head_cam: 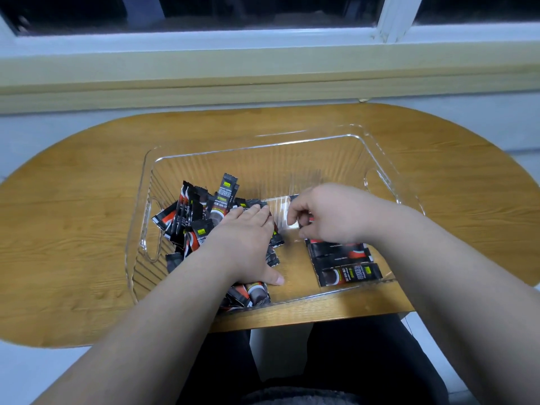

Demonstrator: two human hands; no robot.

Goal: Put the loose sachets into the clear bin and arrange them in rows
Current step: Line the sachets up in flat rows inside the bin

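A clear ribbed bin point(292, 147) stands on the wooden table. A loose heap of black coffee sachets point(195, 211) fills its left half. My left hand point(245, 244) lies flat on that heap with fingers straight. A neat row of sachets point(347, 268) lies side by side on the bin floor at the right front. My right hand point(324, 214) hovers over the row's far end, fingers curled, pinching a sachet point(305, 220) that is mostly hidden under it.
The oval wooden table point(73, 229) runs up against a wall under a window sill point(263, 74). The bin has cut-out handles at its left point(152, 244) and right point(380, 182) ends. My dark-clothed lap shows below the table's front edge.
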